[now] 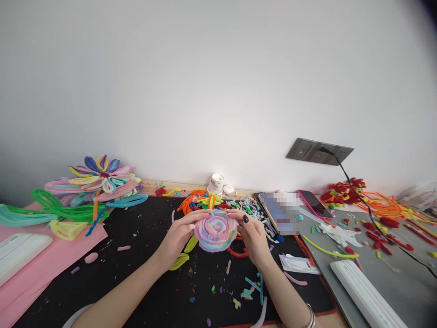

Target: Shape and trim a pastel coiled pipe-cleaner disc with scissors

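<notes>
A round spiral disc of pastel pipe cleaners (216,231), in pink, lilac and mint, is held up between both hands over the black mat (143,273). My left hand (180,234) grips its left edge, fingers along the top rim. On the right edge, my right hand (252,234) pinches it with the thumb, which has a dark nail, towards me. Behind the disc lie orange and yellow pipe cleaner loops (198,200), partly covered by it. Yellow-green pipe cleaner leaves (180,260) and a red curl (238,253) show beneath it.
A large pipe cleaner flower (102,175) and green loops (64,207) lie at the left. Paper cups (216,183) stand by the wall. Phones (278,212) lie right of centre, with red pieces (378,241) beyond. A black cord (355,191) runs from the wall socket.
</notes>
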Demonstrator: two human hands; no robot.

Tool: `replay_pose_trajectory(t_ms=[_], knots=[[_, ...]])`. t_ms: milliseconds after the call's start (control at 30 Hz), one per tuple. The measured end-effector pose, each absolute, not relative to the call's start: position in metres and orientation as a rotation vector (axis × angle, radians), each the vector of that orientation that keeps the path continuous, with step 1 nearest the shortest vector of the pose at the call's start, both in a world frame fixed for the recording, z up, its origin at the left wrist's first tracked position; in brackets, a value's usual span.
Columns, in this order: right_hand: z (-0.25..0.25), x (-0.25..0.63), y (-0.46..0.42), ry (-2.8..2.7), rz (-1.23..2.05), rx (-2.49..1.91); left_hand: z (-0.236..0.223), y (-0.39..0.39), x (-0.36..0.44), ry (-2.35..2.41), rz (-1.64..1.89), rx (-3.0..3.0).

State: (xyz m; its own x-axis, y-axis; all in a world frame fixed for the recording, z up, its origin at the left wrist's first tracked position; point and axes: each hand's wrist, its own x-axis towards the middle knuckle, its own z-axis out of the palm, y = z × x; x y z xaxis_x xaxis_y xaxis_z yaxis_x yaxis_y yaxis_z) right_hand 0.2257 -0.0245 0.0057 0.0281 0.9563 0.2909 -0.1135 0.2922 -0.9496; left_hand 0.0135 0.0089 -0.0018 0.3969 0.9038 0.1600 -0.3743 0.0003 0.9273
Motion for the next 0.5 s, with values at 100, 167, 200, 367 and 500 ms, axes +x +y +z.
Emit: replay_pose_trajectory(t_ms=[100, 167, 200, 367, 500], knots=[[0.0068, 0.2232, -0.0234, -1.153, 1.093, -0.950, -0.0005, 0.0082, 0.0170, 0.686, 1.077, 1.185], [0.0070, 0.2212, -0.0225, -1.082, 1.164, -0.986, -0.0018, 0.0087, 0.0189, 0.758, 1.064, 1.170], [0.0066, 0.2205, -0.0221, -1.064, 1.214, -1.007, -0.0031, 0.0094, 0.0192, 0.778, 1.068, 1.161], [0.0026, 0.2211, -0.0208, -1.099, 1.330, -1.115, -0.0097, 0.0143, 0.0164, 0.805, 1.108, 1.152], [0.0030, 0.2199, -0.0222, -1.126, 1.303, -1.130, -0.0085, 0.0117, 0.0176, 0.778, 0.978, 1.053]])
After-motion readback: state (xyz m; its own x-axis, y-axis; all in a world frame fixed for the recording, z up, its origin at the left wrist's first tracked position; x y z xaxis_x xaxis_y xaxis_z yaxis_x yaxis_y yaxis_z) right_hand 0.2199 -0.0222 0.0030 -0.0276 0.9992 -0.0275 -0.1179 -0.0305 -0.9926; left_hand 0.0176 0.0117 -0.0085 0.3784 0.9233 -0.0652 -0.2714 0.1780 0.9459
